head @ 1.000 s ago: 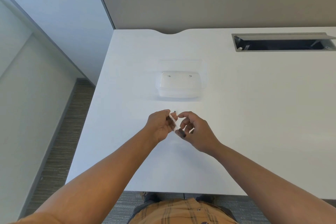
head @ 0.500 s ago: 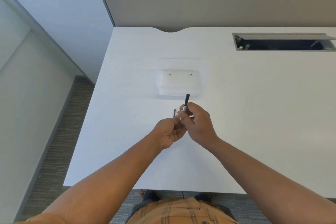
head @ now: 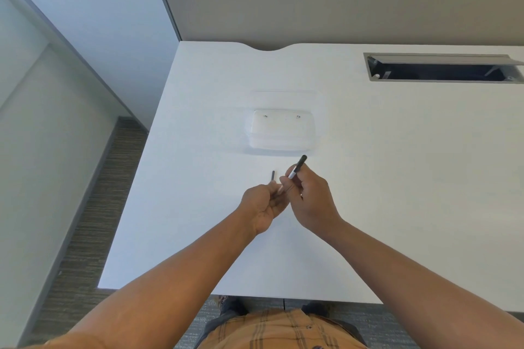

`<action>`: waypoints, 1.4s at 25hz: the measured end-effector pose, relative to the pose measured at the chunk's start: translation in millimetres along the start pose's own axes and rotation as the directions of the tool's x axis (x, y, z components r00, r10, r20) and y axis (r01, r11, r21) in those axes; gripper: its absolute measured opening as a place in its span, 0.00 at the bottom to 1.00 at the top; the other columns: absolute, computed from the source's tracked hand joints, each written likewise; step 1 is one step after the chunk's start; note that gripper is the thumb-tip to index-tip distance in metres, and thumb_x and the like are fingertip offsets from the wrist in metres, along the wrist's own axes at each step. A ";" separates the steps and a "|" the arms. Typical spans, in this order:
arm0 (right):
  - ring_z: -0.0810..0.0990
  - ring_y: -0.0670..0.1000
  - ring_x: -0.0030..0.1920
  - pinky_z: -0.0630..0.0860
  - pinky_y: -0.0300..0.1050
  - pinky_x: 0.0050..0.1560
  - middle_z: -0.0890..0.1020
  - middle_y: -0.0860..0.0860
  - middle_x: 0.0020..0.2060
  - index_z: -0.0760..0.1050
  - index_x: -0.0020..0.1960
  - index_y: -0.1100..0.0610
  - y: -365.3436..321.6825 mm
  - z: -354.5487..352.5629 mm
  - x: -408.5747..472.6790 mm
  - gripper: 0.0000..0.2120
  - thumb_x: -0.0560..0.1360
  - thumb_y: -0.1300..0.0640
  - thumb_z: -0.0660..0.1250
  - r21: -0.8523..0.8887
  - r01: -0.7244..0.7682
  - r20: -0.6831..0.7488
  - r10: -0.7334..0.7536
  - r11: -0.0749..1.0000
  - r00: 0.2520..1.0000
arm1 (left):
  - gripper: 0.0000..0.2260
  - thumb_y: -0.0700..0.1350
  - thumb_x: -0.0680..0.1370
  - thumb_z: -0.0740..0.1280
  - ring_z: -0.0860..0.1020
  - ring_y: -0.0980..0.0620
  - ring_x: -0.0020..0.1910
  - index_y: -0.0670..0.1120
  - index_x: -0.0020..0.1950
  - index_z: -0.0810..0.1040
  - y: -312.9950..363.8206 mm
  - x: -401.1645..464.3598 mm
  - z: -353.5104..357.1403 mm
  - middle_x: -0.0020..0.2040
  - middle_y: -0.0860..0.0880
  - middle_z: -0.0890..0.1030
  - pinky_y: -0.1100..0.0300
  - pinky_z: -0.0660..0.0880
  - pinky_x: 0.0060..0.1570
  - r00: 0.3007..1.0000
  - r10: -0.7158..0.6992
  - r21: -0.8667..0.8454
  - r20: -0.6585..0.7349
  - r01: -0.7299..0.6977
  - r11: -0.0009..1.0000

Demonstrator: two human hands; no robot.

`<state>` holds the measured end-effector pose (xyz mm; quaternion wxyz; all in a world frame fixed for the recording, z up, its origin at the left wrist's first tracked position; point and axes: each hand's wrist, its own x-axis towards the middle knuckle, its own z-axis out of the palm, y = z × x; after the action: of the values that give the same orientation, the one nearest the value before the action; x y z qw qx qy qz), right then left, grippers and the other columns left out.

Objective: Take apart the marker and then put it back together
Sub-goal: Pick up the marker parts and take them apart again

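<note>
So both hands meet over the white desk (head: 397, 178), just in front of the clear plastic box (head: 283, 130). Right hand (head: 310, 201) pinches the marker (head: 296, 169) between thumb and fingers, its black end sticking up past the fingertips toward the box, lower end hidden in the grip. Left hand (head: 262, 204) is curled up against it, pinching the marker's near end, though I can't tell exactly how. A small dark piece (head: 273, 175) lies on the desk, between the box and the left hand.
</note>
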<state>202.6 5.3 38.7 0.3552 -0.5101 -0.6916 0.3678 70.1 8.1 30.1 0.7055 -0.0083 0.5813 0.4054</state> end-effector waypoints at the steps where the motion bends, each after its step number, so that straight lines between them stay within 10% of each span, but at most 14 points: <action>1: 0.83 0.48 0.40 0.77 0.42 0.42 0.82 0.45 0.37 0.73 0.47 0.54 -1.5 -0.8 0.9 0.05 0.82 0.58 0.64 0.028 0.005 -0.021 -0.005 1.000 1.000 | 0.10 0.38 0.83 0.62 0.85 0.44 0.45 0.34 0.58 0.79 -0.2 0.9 -1.1 0.50 0.38 0.85 0.53 0.84 0.46 1.000 0.002 -0.007 -0.016 -0.002 1.000; 9: 0.81 0.42 0.37 0.71 0.32 0.38 0.81 0.43 0.34 0.73 0.49 0.57 16.1 -1.1 1.9 0.05 0.82 0.58 0.67 0.059 -0.095 -0.067 0.099 0.994 0.993 | 0.08 0.39 0.80 0.64 0.85 0.48 0.43 0.37 0.49 0.82 8.3 9.5 -7.3 0.46 0.41 0.85 0.53 0.83 0.51 0.971 0.239 0.292 -0.029 -0.220 0.931; 13: 0.83 0.45 0.39 0.75 0.41 0.41 0.83 0.49 0.37 0.72 0.50 0.55 30.0 1.4 9.1 0.03 0.82 0.58 0.65 0.057 -0.134 -0.052 0.137 0.989 0.989 | 0.11 0.44 0.78 0.67 0.77 0.50 0.63 0.51 0.60 0.80 13.2 22.8 -29.8 0.63 0.53 0.80 0.54 0.76 0.59 0.808 0.578 0.855 0.114 -0.376 0.358; 17: 0.78 0.61 0.35 0.75 0.52 0.38 0.81 0.58 0.35 0.70 0.49 0.54 36.8 4.9 23.6 0.03 0.83 0.57 0.62 0.028 -0.133 0.014 0.133 0.991 0.991 | 0.39 0.53 0.73 0.73 0.43 0.40 0.80 0.61 0.79 0.57 26.2 35.3 -47.1 0.82 0.53 0.46 0.36 0.53 0.73 0.914 0.359 0.969 0.187 -0.113 -0.219; 24: 0.73 0.58 0.32 0.73 0.49 0.37 0.75 0.51 0.33 0.66 0.46 0.56 54.3 18.1 19.6 0.07 0.81 0.59 0.62 -0.228 -0.002 0.109 0.028 0.974 0.994 | 0.47 0.58 0.69 0.77 0.40 0.33 0.79 0.61 0.80 0.50 31.3 40.8 -46.4 0.82 0.51 0.40 0.30 0.55 0.72 0.947 0.266 0.928 0.182 -0.076 -0.365; 35: 0.79 0.53 0.36 0.76 0.45 0.40 0.81 0.52 0.40 0.73 0.49 0.56 45.6 6.8 31.2 0.06 0.84 0.57 0.61 -0.117 0.045 -0.067 -0.053 0.992 0.996 | 0.47 0.59 0.69 0.76 0.40 0.33 0.79 0.61 0.80 0.50 31.3 40.7 -47.8 0.82 0.50 0.41 0.31 0.56 0.72 0.942 0.275 0.922 0.191 -0.076 -0.380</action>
<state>209.9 44.0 -0.7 0.3578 -0.5252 -0.7113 0.3003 12.8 28.9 -4.6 0.2971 0.6381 0.6967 -0.1383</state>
